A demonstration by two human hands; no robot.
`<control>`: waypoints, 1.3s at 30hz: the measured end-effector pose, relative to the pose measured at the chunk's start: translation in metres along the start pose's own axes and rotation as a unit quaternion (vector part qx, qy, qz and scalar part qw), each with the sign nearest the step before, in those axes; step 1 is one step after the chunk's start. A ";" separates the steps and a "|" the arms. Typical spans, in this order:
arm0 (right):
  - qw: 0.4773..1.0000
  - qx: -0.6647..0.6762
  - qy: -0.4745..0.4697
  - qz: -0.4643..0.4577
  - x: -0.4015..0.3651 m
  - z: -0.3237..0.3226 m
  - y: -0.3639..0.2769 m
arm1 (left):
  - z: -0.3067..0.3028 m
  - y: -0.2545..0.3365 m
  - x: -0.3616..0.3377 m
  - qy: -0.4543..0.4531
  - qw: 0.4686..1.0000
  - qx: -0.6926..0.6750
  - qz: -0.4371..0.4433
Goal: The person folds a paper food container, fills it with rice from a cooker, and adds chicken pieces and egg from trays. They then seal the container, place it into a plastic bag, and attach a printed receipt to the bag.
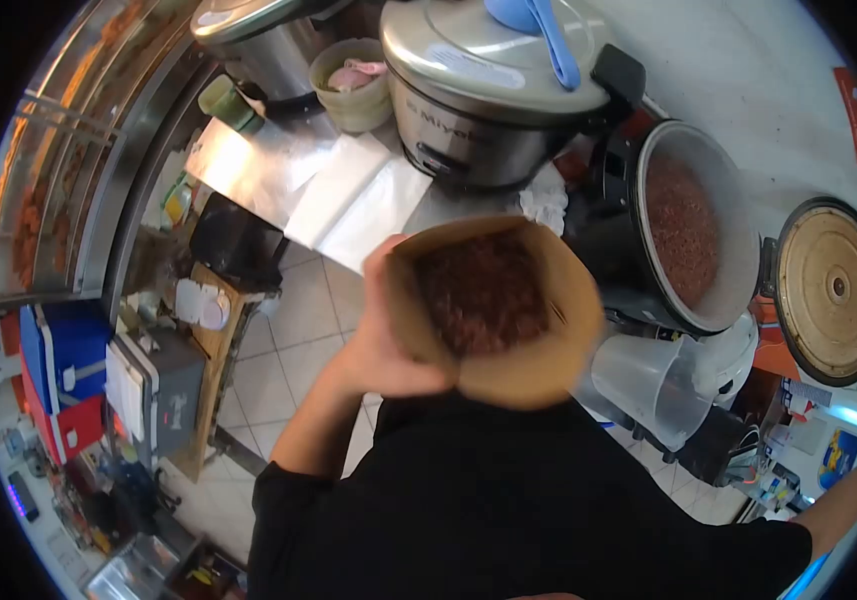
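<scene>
My left hand (388,335) grips the side of a brown paper food box (528,375), held up in front of my chest. Its flaps stand open, and dark reddish-brown food that looks like cooked rice (483,290) fills the inside. Motion blurs the box a little. To its right is an open rice cooker (638,220) with similar reddish-brown rice (683,225) in it. The cooker's round lid (833,290) is swung open on the far right. My right forearm (853,495) reaches past the right edge, so the hand is out of view.
A closed steel rice cooker (478,120) carries a blue scoop (553,45) on its lid. White paper (358,200) and a tub with a pink scoop (353,95) share the metal counter. A clear plastic container (648,385) is below the open cooker. Coolers (163,385) stand at left.
</scene>
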State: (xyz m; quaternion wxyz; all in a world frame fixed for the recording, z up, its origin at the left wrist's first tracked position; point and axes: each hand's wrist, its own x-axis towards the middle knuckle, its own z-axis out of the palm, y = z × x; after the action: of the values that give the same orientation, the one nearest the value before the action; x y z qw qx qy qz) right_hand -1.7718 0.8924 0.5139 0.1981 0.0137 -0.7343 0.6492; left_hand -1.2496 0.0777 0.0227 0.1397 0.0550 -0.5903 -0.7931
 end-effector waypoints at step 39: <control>0.646 -0.429 -0.525 -0.351 -0.226 0.571 0.178 | 0.136 0.038 -0.241 0.322 0.907 0.173 0.208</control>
State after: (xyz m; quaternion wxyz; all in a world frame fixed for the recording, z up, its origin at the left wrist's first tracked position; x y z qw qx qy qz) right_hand -1.7694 0.3189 0.2311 -0.0237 0.5225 -0.8519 0.0279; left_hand -1.0480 0.2615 0.0806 0.4720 0.2067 -0.6394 -0.5706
